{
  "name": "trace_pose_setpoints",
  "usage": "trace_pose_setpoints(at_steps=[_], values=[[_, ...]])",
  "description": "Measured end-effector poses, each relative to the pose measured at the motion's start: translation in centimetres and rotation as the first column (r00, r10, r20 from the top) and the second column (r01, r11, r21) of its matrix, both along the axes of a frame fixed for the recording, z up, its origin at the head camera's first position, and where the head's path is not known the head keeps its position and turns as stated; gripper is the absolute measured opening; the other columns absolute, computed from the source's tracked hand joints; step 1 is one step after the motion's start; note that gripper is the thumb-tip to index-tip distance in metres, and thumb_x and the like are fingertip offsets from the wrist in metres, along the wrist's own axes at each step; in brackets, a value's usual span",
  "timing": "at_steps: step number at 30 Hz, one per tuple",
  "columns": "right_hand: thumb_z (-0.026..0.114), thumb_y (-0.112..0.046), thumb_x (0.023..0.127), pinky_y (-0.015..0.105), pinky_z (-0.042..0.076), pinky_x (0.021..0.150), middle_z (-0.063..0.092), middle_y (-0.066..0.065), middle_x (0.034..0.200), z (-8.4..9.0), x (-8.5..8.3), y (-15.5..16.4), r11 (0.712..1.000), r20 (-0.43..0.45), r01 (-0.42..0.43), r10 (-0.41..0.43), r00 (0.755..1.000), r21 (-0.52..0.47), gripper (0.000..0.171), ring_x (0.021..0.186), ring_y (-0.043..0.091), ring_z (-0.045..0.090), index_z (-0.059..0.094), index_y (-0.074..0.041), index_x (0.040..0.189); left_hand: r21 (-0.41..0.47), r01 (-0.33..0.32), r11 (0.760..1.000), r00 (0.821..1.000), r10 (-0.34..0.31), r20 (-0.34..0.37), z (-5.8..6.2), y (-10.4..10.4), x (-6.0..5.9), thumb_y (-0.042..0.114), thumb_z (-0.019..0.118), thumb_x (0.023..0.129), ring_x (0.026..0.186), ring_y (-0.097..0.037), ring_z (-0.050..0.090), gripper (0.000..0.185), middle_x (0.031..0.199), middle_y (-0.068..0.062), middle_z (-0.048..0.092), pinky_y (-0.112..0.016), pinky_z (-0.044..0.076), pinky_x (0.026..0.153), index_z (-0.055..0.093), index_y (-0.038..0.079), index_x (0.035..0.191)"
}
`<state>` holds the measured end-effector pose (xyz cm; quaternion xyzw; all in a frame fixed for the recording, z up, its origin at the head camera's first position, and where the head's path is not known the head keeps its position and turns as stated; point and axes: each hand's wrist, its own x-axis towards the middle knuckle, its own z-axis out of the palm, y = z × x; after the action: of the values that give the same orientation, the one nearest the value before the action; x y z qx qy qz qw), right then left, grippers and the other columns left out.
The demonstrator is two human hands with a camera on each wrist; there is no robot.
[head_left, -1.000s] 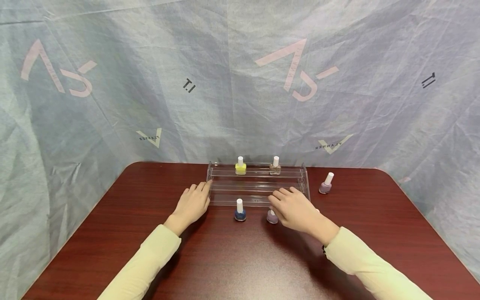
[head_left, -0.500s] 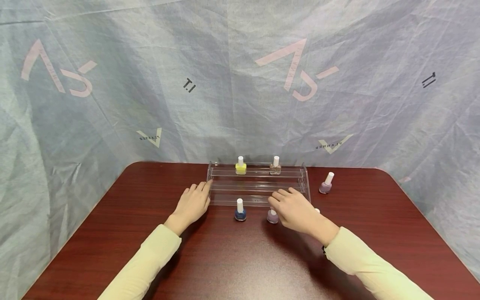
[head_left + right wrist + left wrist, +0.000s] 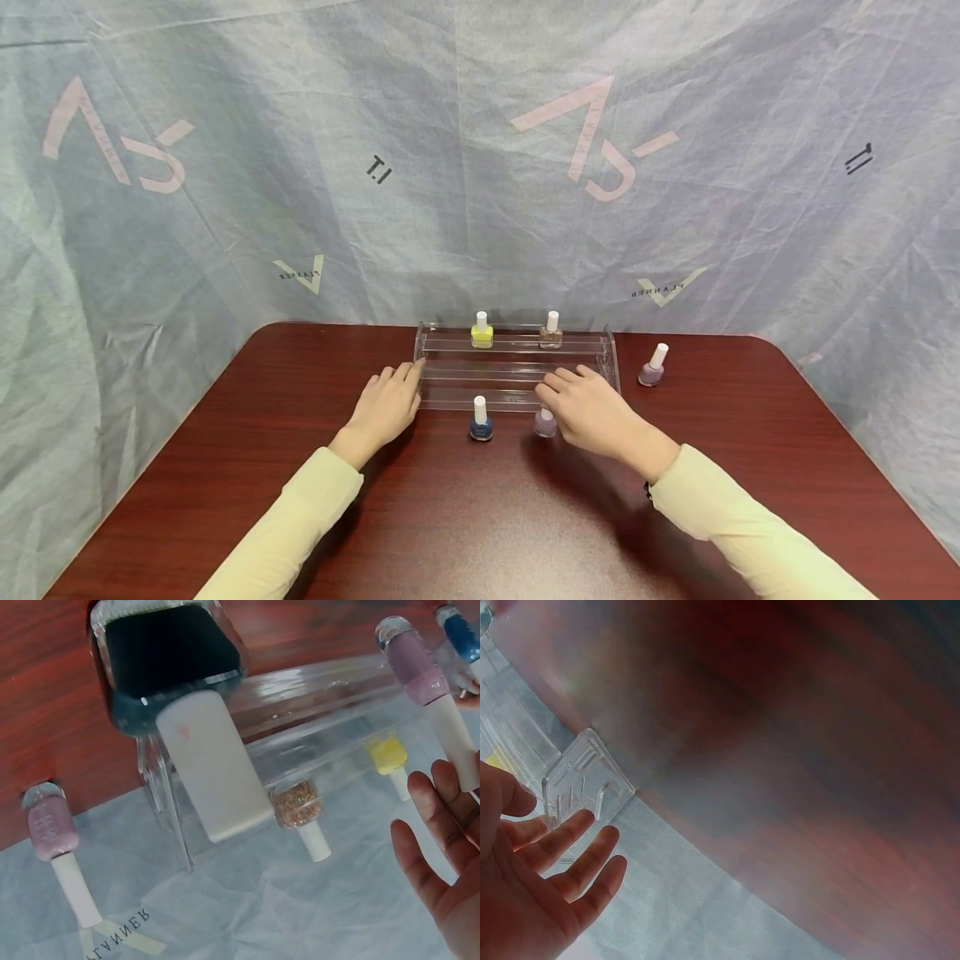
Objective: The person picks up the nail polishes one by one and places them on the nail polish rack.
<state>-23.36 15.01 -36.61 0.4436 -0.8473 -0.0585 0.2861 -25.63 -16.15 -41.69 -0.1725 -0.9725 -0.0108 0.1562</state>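
My right hand [image 3: 588, 410] pinches the white cap of a lilac nail polish bottle [image 3: 414, 666], its fingers around the cap in the head view. This bottle hangs upright close in front of the clear stepped rack [image 3: 480, 400]. My left hand [image 3: 384, 406] rests at the rack's left end, fingertips at the side panel; the left wrist view shows those fingers [image 3: 592, 866] loosely extended. A blue nail polish bottle [image 3: 481, 427] stands before the rack. On its top tier sit a yellow bottle [image 3: 482, 336] and a glittery brown one [image 3: 551, 337].
Another lilac bottle [image 3: 651, 373] stands right of the rack. A dark green bottle [image 3: 169, 667] looms close in the right wrist view; in the head view the right arm hides it. A grey printed cloth [image 3: 480, 167] hangs behind the dark red table [image 3: 450, 517].
My right hand and the lilac bottle have risen slightly, toward the rack. The white cap seen beside the right wrist is now hidden. My left hand stays in place.
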Motion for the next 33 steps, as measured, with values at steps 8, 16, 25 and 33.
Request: trace_pose_setpoints(at_steps=[8,16,25,33], values=[[0.053,-0.005,0.074,0.032,0.037,0.058,0.056,0.000,0.076,0.9,-0.5,-0.4,1.000,-0.003,-0.011,0.011,1.000,-0.016,0.008,0.070,0.019,0.052,0.054,-0.012,0.079,0.006,0.002,1.000,1.000,-0.002,-0.003,0.0,0.0,0.0,0.018,0.052,0.089,0.104,-0.031,0.053,0.049,0.123,-0.010,0.054,-0.044,0.045,0.084,0.042,0.007,0.135],[0.053,-0.004,0.074,0.033,0.041,0.060,0.056,0.001,0.076,1.8,-1.0,-1.1,1.000,-0.021,-0.009,0.009,1.000,-0.013,0.008,0.072,0.020,0.055,0.053,-0.011,0.078,0.002,-0.011,1.000,1.000,0.011,0.019,0.0,0.1,-0.2,0.019,0.052,0.089,0.106,-0.031,0.052,0.050,0.124,-0.010,0.054,-0.044,0.044,0.085,0.041,0.008,0.137],[0.054,-0.004,0.075,0.039,0.048,0.072,0.059,0.002,0.081,2.8,-1.9,-2.0,1.000,-0.035,0.002,-0.003,0.999,-0.007,0.009,0.082,0.021,0.059,0.055,-0.011,0.081,-0.003,-0.015,1.000,1.000,0.015,0.018,0.0,0.1,-0.2,0.019,0.053,0.089,0.107,-0.031,0.052,0.051,0.124,-0.010,0.054,-0.044,0.045,0.085,0.040,0.008,0.137],[0.051,-0.004,0.078,0.034,0.046,0.068,0.060,0.001,0.081,3.3,-3.0,-2.8,0.999,-0.037,-0.007,0.006,0.999,-0.031,0.009,0.080,0.020,0.058,0.056,-0.011,0.081,-0.007,-0.015,1.000,1.000,0.015,0.015,-0.1,0.1,-0.2,0.019,0.053,0.089,0.106,-0.031,0.053,0.050,0.124,-0.010,0.054,-0.044,0.045,0.085,0.040,0.007,0.137]])
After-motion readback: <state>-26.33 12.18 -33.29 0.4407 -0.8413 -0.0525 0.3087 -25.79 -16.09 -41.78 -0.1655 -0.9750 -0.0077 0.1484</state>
